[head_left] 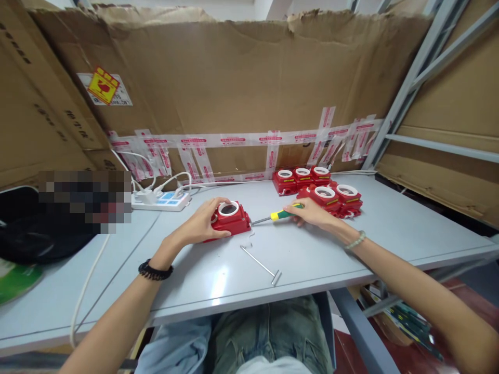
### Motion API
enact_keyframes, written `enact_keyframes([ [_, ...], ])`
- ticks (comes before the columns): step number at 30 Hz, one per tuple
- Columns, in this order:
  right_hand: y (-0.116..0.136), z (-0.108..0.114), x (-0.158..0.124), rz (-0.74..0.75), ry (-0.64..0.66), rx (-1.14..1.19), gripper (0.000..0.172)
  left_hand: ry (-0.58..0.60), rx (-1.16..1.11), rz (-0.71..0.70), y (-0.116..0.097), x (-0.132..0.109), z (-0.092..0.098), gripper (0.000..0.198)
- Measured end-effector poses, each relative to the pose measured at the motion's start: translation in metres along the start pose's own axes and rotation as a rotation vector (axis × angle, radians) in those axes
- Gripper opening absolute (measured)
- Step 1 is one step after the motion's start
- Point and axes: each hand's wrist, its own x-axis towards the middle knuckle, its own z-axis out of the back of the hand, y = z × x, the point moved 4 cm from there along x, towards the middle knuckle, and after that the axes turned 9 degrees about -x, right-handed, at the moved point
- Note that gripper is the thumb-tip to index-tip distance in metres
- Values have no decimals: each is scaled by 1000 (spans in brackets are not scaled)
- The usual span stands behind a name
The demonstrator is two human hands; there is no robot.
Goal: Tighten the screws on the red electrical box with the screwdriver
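My left hand (202, 222) is wrapped round the left end of a red box-shaped housing (234, 224) with a white ring round a dark window on top. The housing rests on the table. In my right hand (307, 212) is a screwdriver (278, 214) with a green and yellow handle, held almost level. Its tip meets the right end of the housing, where a small pale piece hangs; the exact contact is too small to make out. In front of the housing lies a metal T-handle tool (260, 263), near a tiny clear piece (246, 245).
Several similar red housings (326, 200) stand together at the back right. A white power strip (166, 201) with plugs and cables sits at the back left, near a black bag (47, 234). A taped cardboard wall (234, 78) closes off the table's far side.
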Motion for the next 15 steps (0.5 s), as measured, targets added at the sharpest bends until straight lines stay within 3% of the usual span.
enact_keyframes([
  [5,1,-7,-1,22,42,16,29,-57,320,-132,-25,3,-11,66],
  [10,5,-8,-4,33,173,3,31,101,399,-222,-38,10,-25,29],
  [15,3,-8,5,68,136,-98,41,145,487,-196,-43,12,-27,23],
])
